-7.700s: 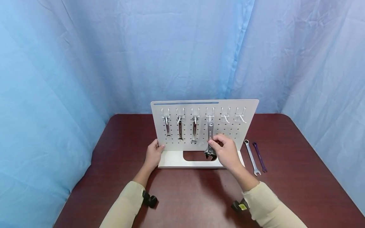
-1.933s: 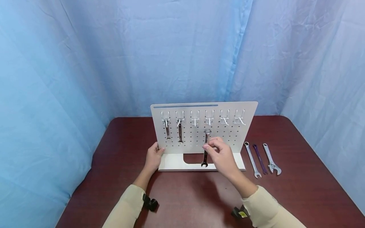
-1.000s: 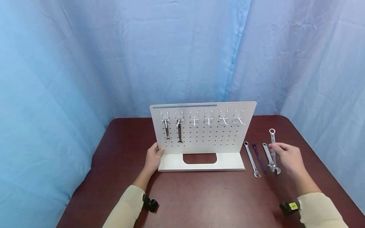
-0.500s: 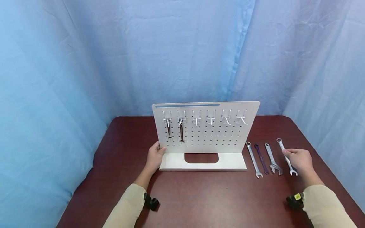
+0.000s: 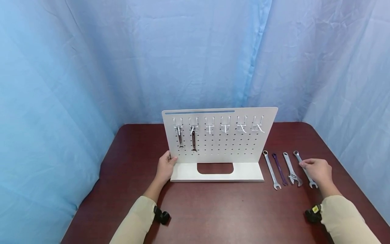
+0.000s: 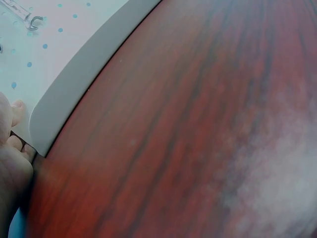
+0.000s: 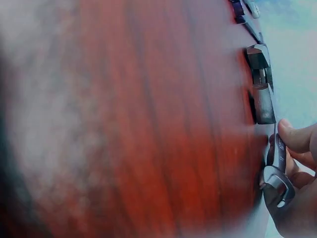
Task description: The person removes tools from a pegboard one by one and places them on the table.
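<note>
My right hand (image 5: 318,171) pinches a silver combination wrench (image 5: 308,176) by its shaft, low at the table on the right. Its open end shows below the fingers in the right wrist view, the thumb (image 7: 297,137) lying along the shaft. With its thumb over the front, my left hand (image 5: 165,167) grips the lower left edge of a white pegboard stand (image 5: 228,145); some of those fingers are behind the board. Two wrenches hang from the leftmost hooks: a silver wrench (image 5: 180,139) and a darker-looking wrench (image 5: 193,140).
Between the stand and my right hand lie a silver ratcheting wrench (image 5: 270,169), a purple wrench (image 5: 279,169) and an adjustable wrench (image 5: 291,169), side by side. Several white hooks (image 5: 225,128) on the board hold nothing. Blue curtains (image 5: 195,61) surround the brown table (image 5: 213,210).
The adjustable wrench, then the combination wrench from the third hook, went from the board to the table's right side. The combination wrench has come down beside the adjustable one. The left hand stayed put.
</note>
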Action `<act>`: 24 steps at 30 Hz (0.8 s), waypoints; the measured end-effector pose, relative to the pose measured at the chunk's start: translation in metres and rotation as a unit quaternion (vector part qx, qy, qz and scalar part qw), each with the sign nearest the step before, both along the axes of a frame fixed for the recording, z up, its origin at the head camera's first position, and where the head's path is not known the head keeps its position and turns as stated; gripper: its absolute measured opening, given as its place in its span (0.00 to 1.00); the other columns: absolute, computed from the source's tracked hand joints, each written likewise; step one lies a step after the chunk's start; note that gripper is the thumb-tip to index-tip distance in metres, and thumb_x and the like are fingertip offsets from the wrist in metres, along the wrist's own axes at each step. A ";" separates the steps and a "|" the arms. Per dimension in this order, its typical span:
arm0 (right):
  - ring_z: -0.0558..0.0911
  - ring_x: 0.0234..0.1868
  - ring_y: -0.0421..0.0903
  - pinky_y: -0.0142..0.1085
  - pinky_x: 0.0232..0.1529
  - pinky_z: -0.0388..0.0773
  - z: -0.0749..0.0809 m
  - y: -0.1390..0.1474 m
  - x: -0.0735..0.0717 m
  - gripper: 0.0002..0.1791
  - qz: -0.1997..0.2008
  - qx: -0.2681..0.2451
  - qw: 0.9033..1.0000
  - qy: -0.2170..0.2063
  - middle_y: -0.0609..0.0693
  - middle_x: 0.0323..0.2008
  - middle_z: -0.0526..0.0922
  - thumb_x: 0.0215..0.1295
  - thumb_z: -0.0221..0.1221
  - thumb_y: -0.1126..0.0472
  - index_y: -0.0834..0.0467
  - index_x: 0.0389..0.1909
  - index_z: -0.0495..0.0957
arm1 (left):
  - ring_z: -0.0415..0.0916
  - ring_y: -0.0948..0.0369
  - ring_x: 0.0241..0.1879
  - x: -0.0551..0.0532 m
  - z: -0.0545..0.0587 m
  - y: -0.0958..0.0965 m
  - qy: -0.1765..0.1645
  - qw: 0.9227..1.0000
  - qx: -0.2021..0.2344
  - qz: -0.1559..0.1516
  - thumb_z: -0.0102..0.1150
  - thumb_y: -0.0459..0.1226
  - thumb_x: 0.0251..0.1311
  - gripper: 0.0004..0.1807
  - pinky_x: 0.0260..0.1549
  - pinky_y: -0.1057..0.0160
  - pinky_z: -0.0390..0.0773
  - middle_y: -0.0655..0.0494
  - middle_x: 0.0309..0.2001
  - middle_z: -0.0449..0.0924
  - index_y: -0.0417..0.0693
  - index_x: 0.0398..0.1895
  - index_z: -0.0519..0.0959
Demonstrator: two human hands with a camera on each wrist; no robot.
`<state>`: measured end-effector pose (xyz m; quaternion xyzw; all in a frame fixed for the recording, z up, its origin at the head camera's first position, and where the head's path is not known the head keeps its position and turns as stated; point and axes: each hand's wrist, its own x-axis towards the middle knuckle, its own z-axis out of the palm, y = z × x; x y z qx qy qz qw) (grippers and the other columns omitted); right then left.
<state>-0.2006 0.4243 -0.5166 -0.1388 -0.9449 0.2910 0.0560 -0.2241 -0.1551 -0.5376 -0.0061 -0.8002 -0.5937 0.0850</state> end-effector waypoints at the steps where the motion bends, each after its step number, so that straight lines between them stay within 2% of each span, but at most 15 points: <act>1: 0.77 0.41 0.64 0.42 0.26 0.72 0.000 -0.001 0.000 0.19 0.003 0.006 1.000 0.004 0.72 0.46 0.82 0.73 0.60 0.56 0.72 0.46 0.83 | 0.57 0.60 0.22 0.000 0.000 0.000 0.000 1.000 0.001 0.000 0.58 0.30 0.70 0.15 0.22 0.67 0.60 0.56 0.22 0.57 0.44 0.28 0.63; 5: 0.77 0.39 0.62 0.40 0.25 0.69 0.003 -0.004 0.000 0.18 0.008 0.022 1.000 0.010 0.70 0.42 0.83 0.72 0.61 0.57 0.71 0.44 0.83 | 0.57 0.60 0.22 -0.002 -0.001 0.000 0.001 1.000 0.003 0.001 0.58 0.30 0.70 0.15 0.22 0.67 0.60 0.56 0.22 0.58 0.44 0.28 0.63; 11: 0.76 0.41 0.66 0.48 0.27 0.71 0.006 -0.003 -0.001 0.18 -0.014 0.034 0.999 -0.016 0.68 0.40 0.83 0.70 0.62 0.56 0.70 0.44 0.83 | 0.57 0.60 0.22 -0.002 0.000 0.000 0.003 1.000 0.001 0.000 0.58 0.30 0.70 0.15 0.22 0.67 0.60 0.56 0.22 0.57 0.44 0.28 0.63; 17: 0.77 0.35 0.62 0.44 0.22 0.71 0.009 -0.004 -0.001 0.21 -0.021 0.027 0.999 -0.028 0.67 0.38 0.82 0.71 0.61 0.52 0.69 0.45 0.82 | 0.56 0.60 0.22 -0.002 0.000 -0.001 0.004 1.000 -0.001 0.005 0.58 0.30 0.70 0.18 0.22 0.67 0.60 0.55 0.22 0.56 0.45 0.26 0.60; 20: 0.77 0.38 0.65 0.48 0.25 0.73 0.011 -0.008 0.002 0.24 -0.027 0.020 0.999 -0.026 0.69 0.41 0.82 0.72 0.59 0.50 0.71 0.48 0.80 | 0.56 0.60 0.22 -0.002 -0.001 -0.001 0.001 1.000 -0.001 0.004 0.58 0.31 0.70 0.18 0.22 0.67 0.60 0.55 0.22 0.56 0.45 0.26 0.60; 24: 0.74 0.47 0.70 0.58 0.36 0.74 0.013 -0.019 0.002 0.25 -0.032 0.005 0.999 -0.005 0.72 0.47 0.80 0.74 0.55 0.50 0.71 0.53 0.78 | 0.57 0.60 0.22 -0.002 -0.002 -0.001 -0.001 1.000 -0.001 0.000 0.58 0.30 0.70 0.18 0.22 0.67 0.60 0.55 0.22 0.56 0.45 0.26 0.60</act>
